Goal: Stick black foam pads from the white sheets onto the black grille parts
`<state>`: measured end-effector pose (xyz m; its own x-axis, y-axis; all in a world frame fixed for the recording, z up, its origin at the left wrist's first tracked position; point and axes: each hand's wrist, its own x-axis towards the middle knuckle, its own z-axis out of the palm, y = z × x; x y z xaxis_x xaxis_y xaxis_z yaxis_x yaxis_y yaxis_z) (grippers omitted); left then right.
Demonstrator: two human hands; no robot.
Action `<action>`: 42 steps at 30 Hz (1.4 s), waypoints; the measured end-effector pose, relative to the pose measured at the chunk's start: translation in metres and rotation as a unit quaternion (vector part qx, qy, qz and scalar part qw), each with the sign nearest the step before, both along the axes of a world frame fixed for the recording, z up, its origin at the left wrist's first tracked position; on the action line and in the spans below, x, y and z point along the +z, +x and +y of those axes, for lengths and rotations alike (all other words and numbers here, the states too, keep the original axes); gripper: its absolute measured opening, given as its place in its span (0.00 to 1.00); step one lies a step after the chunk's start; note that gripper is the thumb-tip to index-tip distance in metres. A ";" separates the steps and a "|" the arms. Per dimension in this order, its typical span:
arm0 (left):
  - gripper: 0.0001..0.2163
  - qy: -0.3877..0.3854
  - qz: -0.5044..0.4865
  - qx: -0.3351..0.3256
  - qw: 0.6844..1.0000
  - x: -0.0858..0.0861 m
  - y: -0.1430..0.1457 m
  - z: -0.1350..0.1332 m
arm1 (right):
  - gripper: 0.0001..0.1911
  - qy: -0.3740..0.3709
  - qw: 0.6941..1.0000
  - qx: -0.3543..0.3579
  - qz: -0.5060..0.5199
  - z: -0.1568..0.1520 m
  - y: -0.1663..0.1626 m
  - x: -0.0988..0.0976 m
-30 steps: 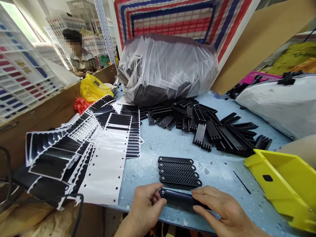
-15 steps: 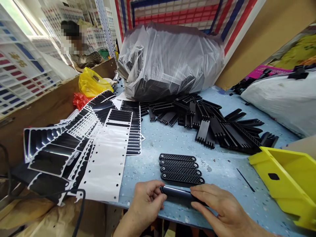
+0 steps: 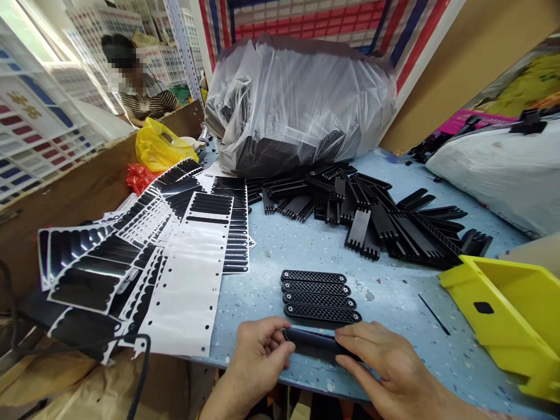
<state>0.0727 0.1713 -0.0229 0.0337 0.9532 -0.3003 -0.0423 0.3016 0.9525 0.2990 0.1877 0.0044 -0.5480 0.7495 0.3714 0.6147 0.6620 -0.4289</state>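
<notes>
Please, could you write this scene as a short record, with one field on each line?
Left hand: pinches one end of a long narrow black plastic piece
Right hand: grips that piece's other end
Just beyond: four flat black plastic bars with lattice faces, side by side
Left: white sheets bearing black rounded strips
Farther back: pile of black plastic pieces with notched ends
Right: yellow plastic bin

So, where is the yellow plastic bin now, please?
In the head view, the yellow plastic bin is at the picture's lower right, on the speckled blue table; a thin black strip lies just left of it, the right hand farther left.
</notes>
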 end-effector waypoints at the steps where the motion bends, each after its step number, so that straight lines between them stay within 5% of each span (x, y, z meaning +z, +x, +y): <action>1: 0.10 0.001 -0.002 -0.001 1.000 0.000 0.000 0.000 | 0.12 0.003 1.000 0.001 -0.001 0.000 -0.001 0.000; 11: 0.10 0.002 0.022 -0.012 1.000 0.001 -0.001 0.000 | 0.12 0.034 0.999 0.008 -0.021 -0.001 -0.005 0.002; 35: 0.16 -0.035 0.025 -0.039 0.998 0.000 -0.004 0.002 | 0.12 -0.068 0.997 -0.008 -0.033 -0.006 -0.004 -0.001; 42: 0.18 -0.059 0.022 -0.034 0.997 0.007 -0.002 0.006 | 0.14 -0.046 0.999 -0.010 -0.015 -0.007 -0.007 -0.001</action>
